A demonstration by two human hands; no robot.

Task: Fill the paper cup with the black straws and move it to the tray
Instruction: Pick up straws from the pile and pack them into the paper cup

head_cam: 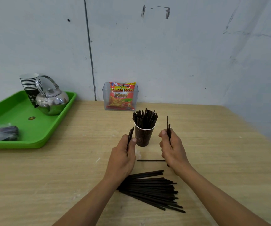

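Note:
A dark brown paper cup [142, 137] stands upright mid-table, packed with several black straws [145, 119] that stick out above its white rim. My left hand [123, 152] grips a few black straws just left of the cup. My right hand [172, 147] holds a few more upright to the cup's right. A fanned pile of loose black straws [152, 190] lies on the table between my forearms. One single straw [150, 160] lies flat behind the pile. The green tray [53, 128] sits at the left side of the table.
On the tray stand a metal kettle [52, 100], a stack of paper cups [29, 85] and a wrapped bundle [1, 132]. A clear box with a snack bag [121, 97] stands against the wall behind the cup. The wooden table's [213, 144] right edge slants near.

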